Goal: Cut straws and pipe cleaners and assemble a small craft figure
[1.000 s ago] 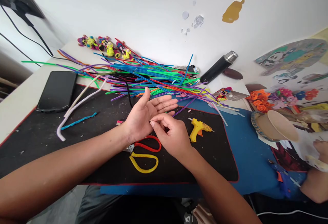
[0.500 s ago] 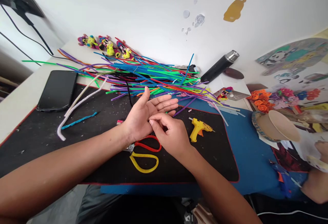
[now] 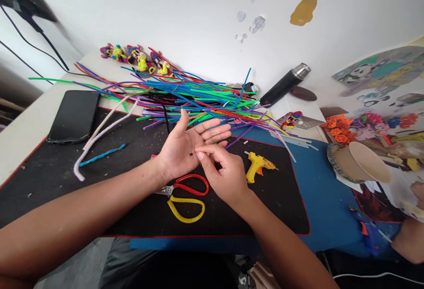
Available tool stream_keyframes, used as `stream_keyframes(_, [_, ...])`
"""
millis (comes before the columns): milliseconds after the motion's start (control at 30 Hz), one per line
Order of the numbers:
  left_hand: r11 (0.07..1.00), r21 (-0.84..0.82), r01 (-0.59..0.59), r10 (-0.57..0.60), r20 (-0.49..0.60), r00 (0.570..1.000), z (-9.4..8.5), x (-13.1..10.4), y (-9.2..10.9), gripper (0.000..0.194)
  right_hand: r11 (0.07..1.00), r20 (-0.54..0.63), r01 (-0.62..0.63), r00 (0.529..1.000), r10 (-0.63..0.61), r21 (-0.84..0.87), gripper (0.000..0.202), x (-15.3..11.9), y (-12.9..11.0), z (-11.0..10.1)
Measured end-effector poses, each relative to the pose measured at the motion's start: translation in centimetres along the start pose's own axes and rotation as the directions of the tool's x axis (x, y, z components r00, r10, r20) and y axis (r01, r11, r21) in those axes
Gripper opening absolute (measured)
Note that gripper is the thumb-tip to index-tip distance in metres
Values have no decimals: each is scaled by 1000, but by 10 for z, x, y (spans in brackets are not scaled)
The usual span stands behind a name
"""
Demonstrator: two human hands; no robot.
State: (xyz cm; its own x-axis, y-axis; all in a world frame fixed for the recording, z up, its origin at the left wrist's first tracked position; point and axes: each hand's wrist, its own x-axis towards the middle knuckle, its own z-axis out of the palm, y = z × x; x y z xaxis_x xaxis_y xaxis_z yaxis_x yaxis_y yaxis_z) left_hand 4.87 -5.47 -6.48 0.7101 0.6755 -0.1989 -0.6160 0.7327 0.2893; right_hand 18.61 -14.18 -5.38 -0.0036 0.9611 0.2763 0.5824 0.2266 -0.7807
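Black bit lies loose on the left hand, which is spread flat, palm up. Nearest, scissors rest on the black mat; if that palm tilted, the bit could drop there and be lost against the dark surface. Beyond the handles, the right hand has thumb and forefinger pinched together beside the bit, whether on anything I cannot tell; a clumsy nudge could roll it off. Farther right, the glue gun, if hot, might burn a stray wrist. Far back, piled pipe cleaners could hide anything flicked among them.
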Motion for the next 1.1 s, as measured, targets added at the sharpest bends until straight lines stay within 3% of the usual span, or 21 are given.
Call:
stream_keyframes(267, [1000,23,-16,16,-31,999,-1,2,0,81,1000,90,-17,996,16,13,23,-4,2,0])
stream_keyframes(1100, [1000,-10,26,-26,26,999,-2,1,1,81,1000,89,-18,996,18,-5,25,-3,2,1])
